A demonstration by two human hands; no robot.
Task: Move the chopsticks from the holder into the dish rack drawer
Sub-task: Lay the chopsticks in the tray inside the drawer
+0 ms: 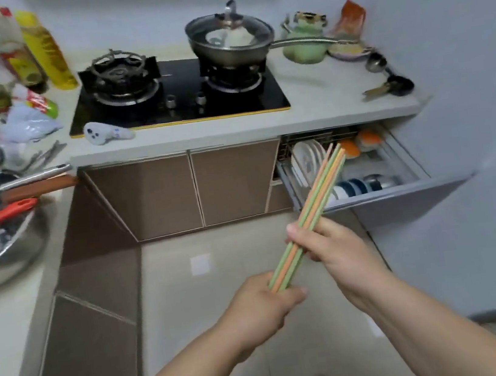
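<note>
Green and orange chopsticks bundled between both hands.

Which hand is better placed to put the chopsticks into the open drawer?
Probably the right hand: it grips the chopsticks mid-length, nearer the dish rack drawer. The left hand holds only their near ends.

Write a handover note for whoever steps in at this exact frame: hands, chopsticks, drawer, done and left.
Left hand: closed on the lower end of the chopsticks.
Right hand: gripping the same green and orange bundle at mid-length.
Dish rack drawer: pulled open, plates and bowls inside; the tips point toward it, the bundle still above the floor.
Done: chopsticks in hand, drawer open.
Left: carry them over and set them in the drawer.
</note>
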